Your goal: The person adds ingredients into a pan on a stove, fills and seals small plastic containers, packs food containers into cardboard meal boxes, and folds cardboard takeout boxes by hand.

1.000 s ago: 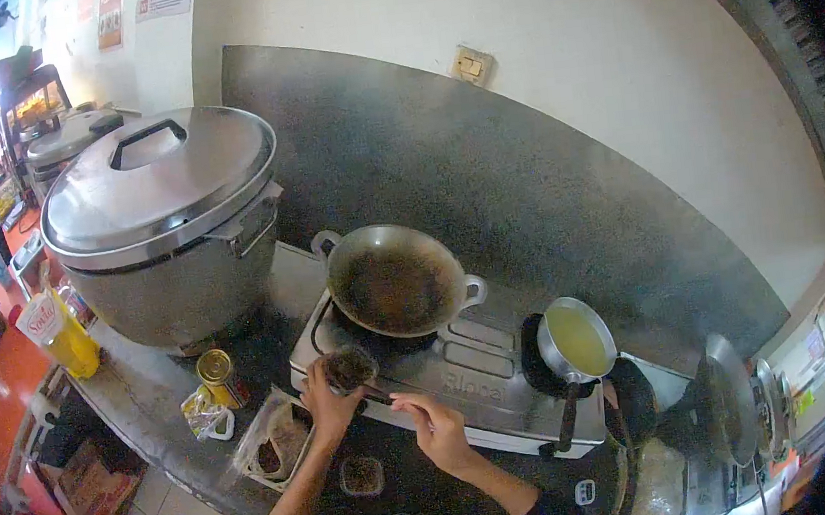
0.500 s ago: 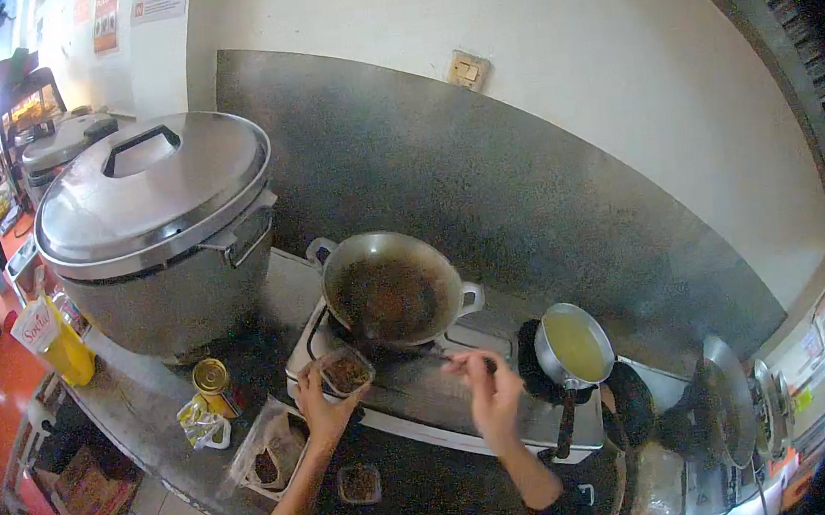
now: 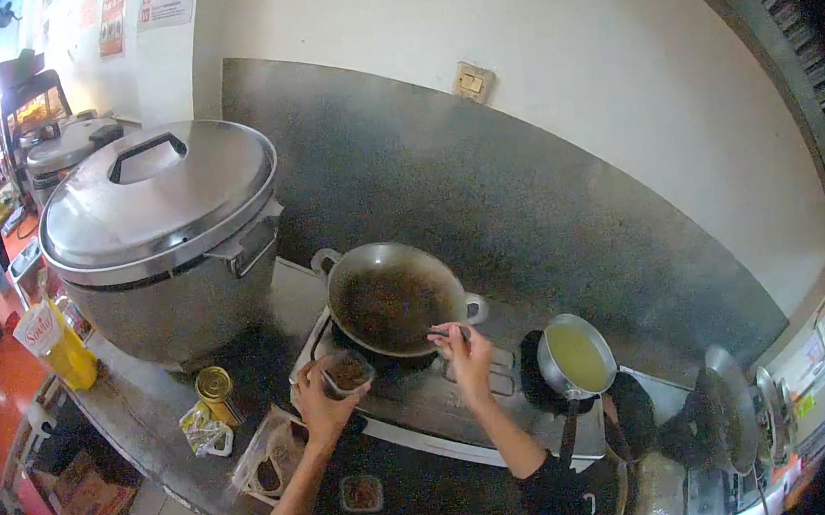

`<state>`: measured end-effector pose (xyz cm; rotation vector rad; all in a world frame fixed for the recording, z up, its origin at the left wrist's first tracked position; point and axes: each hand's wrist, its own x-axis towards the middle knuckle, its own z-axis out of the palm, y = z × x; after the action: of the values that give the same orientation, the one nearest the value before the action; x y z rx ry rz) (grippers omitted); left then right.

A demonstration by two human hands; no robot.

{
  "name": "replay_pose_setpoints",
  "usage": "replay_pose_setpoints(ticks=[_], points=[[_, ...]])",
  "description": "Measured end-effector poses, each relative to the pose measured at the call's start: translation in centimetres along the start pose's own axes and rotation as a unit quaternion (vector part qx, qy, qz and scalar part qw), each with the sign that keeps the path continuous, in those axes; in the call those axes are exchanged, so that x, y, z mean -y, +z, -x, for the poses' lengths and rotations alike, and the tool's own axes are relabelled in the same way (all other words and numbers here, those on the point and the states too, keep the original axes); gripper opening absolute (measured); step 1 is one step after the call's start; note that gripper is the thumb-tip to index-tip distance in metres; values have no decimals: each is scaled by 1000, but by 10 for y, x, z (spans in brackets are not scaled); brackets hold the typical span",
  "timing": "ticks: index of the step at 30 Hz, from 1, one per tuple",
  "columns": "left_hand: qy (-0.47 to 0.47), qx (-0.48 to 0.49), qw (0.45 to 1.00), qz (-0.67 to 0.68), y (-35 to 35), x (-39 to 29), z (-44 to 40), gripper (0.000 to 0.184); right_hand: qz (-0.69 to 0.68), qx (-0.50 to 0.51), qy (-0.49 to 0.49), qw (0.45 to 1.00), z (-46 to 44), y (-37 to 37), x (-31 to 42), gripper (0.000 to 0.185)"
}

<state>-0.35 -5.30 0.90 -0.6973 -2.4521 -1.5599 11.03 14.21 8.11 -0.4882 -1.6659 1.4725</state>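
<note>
My left hand (image 3: pixel 319 400) grips a small clear plastic container (image 3: pixel 348 373) of dark brown food by its sides, beside the near rim of a wok (image 3: pixel 392 250). Dark brown contents lie in the bottom of the wok, which sits on the stove (image 3: pixel 427 397). My right hand (image 3: pixel 471 360) is closed around the dark handle of a utensil (image 3: pixel 449 334) at the wok's right front edge; its far end cannot be made out. A second clear container (image 3: pixel 361 494) with brown food stands on the counter below my hands.
A saucepan (image 3: pixel 576 356) of yellowish liquid sits on the right burner, its handle toward me. A large lidded rice cooker (image 3: pixel 164 284) stands left, with an oil pouch (image 3: pixel 62 350), an open can (image 3: pixel 215 391) and a plastic-lined box (image 3: pixel 265 464) nearby. More pans (image 3: pixel 725 406) stand right.
My right hand has moved up and left, closer to the wok, with the utensil. My left hand still holds the container in about the same place. The view has shifted slightly.
</note>
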Motion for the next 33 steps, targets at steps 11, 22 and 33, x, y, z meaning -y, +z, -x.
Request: replay_pose_setpoints(ticks=[11, 22, 33], points=[[3, 18, 1000, -5, -5, 0, -12, 79, -91, -33, 91, 991, 47, -4, 66, 25], [14, 10, 1000, -13, -9, 1, -12, 81, 295, 201, -218, 908, 103, 21, 113, 14], [2, -2, 1000, -11, -5, 3, -12, 82, 161, -39, -75, 983, -16, -16, 36, 30]])
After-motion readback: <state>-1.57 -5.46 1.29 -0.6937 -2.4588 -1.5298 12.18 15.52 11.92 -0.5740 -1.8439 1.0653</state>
